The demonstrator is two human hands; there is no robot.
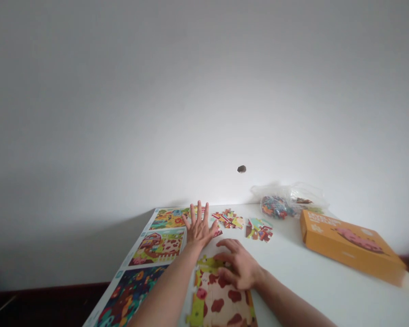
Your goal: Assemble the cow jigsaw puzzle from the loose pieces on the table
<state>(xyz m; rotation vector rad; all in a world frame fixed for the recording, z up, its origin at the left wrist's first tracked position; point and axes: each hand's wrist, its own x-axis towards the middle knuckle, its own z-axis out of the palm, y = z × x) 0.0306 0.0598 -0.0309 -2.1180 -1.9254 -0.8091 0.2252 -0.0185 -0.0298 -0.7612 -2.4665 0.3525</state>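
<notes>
My left hand (pixel 200 230) is stretched out flat with its fingers spread, over loose puzzle pieces beside the printed picture sheet. Some pieces (pixel 219 230) show past its thumb. Over the upper right part of a partly joined cow puzzle (pixel 218 305) hovers or rests my right hand (pixel 240 265); I cannot tell which. Its fingers are bent and apart, with nothing visible between them. The joined puzzle shows a cream cow with brown spots and a pink nose on green. My right hand covers part of it, and the frame's bottom edge cuts it off.
Left lies the picture sheet (pixel 139 237) with farm and night scenes. Joined and loose pieces (pixel 229 218) and another cluster (pixel 259 229) lie farther back. Clear bags (pixel 276 206) of pieces stand by the wall, near an orange box (pixel 351 245). The wall (pixel 204 113) has a small hole.
</notes>
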